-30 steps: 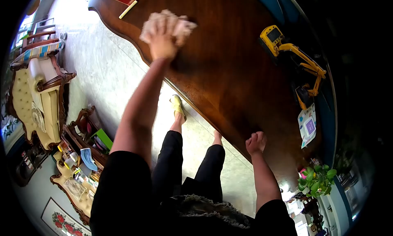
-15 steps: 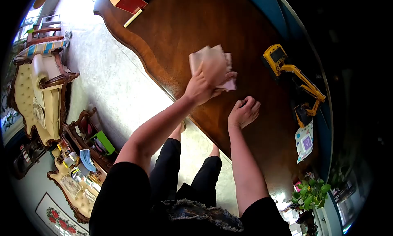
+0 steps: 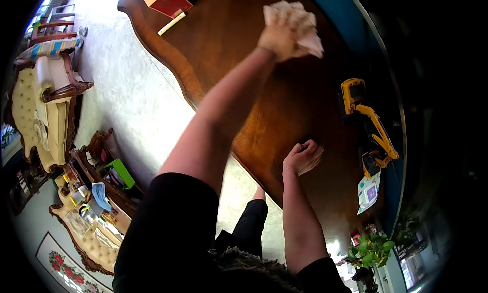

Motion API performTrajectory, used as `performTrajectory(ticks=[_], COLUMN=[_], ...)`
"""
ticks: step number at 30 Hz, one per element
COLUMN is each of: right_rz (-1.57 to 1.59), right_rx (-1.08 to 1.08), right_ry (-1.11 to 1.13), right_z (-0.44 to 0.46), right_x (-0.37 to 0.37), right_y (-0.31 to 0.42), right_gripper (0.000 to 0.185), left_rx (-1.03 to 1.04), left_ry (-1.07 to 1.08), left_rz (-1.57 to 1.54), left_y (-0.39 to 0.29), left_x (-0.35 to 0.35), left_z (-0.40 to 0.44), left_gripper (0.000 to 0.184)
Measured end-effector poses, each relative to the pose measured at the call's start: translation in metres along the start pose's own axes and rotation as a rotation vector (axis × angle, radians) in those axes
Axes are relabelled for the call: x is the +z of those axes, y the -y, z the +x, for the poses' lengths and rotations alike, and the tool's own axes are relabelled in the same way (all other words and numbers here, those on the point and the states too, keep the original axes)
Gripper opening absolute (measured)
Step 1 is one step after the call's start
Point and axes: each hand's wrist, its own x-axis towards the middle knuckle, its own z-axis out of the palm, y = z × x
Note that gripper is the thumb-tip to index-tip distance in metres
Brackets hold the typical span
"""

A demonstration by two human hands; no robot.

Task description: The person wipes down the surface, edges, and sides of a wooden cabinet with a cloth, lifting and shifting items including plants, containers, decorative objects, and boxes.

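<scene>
At the far part of the brown wooden table (image 3: 213, 44), my left hand (image 3: 284, 38) presses down on a crumpled pale wipe (image 3: 308, 37). Its fingers lie over the wipe, which sticks out beyond the fingertips and along one side. My right hand (image 3: 303, 158) rests nearer to me on the table with its fingers curled into a loose fist. A small dark spot shows between thumb and forefinger; whether it is an object or a shadow I cannot make out.
Along the table's right side stand a yellow toy excavator (image 3: 370, 121) and a wipes packet (image 3: 369, 193). A red and tan box (image 3: 165, 2) and a pale stick-like item (image 3: 172, 24) sit at the far left. A leafy plant (image 3: 371, 251) is at lower right; a tufted sofa (image 3: 38, 115) stands left.
My left hand has swept the wipe forward and to the right across the table. My right hand stays curled on the table, slightly lower in view, as the view itself has shifted.
</scene>
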Motion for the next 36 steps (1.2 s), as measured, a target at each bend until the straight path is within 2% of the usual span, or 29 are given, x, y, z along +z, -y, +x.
performTrajectory(ticks=[3,5,7,11,12,13,15,17,19,23,25,28,29,31,33,34,36], right_rz=[-0.010,-0.005,0.000,-0.007,-0.011,-0.007,-0.009,-0.004,-0.002,0.044,0.058,0.023,0.005,-0.015,0.036,0.031,0.026], right_rx=[-0.008,-0.025,-0.037,-0.016,-0.019,-0.023,-0.007,-0.008,-0.010,-0.006,-0.025,-0.001,0.016,0.025,0.021,0.001,-0.015], right_ry=[0.002,-0.013,-0.031,0.000,-0.003,-0.001,-0.011,-0.006,-0.006,-0.021,-0.055,0.001,0.014,0.029,0.005,-0.023,-0.017], right_z=[0.002,0.002,0.004,0.004,0.003,0.003,0.003,0.003,0.004,0.003,0.003,0.002,0.003,0.002,0.003,0.002,0.003], right_x=[-0.006,-0.005,-0.003,-0.003,-0.004,-0.005,-0.003,-0.003,-0.003,-0.003,-0.003,-0.008,-0.011,-0.011,-0.007,-0.007,-0.006], right_y=[0.005,0.003,0.003,0.004,0.003,0.003,0.004,0.003,0.004,0.004,0.004,0.007,0.010,0.012,0.008,0.009,0.008], right_gripper=[0.009,0.009,0.009,0.008,0.007,0.007,0.007,0.006,0.006,0.009,0.010,0.012,0.012,0.011,0.009,0.008,0.008], left_rx=[-0.116,-0.286,-0.382,-0.559,-0.684,-0.677,-0.600,-0.576,-0.497,-0.013,0.176,0.275,0.284,0.149,-0.144,-0.216,-0.316], left_ry=[-0.085,-0.021,-0.127,-0.122,-0.022,0.020,-0.094,0.029,0.300,0.220,0.042,0.019,0.083,0.100,0.086,-0.006,-0.059], left_rz=[0.052,0.133,0.040,-0.095,-0.065,0.048,-0.163,-0.144,-0.297,-0.495,-0.459,-0.578,-0.511,-0.339,-0.298,-0.255,-0.257], left_y=[0.068,0.094,0.130,0.148,0.129,0.115,0.078,0.019,-0.033,-0.114,-0.123,-0.103,-0.093,-0.064,-0.027,-0.007,0.024], left_x=[-0.010,-0.042,-0.048,-0.059,-0.068,-0.067,-0.063,-0.077,-0.091,-0.049,-0.028,-0.014,-0.016,-0.021,-0.031,-0.024,-0.041], left_z=[-0.041,-0.088,-0.148,-0.245,-0.251,-0.255,-0.259,-0.244,-0.221,-0.186,-0.153,-0.113,-0.104,-0.091,-0.093,-0.102,-0.130], left_gripper=[0.077,0.074,0.076,0.071,0.068,0.073,0.079,0.084,0.094,0.100,0.093,0.084,0.083,0.081,0.078,0.074,0.075])
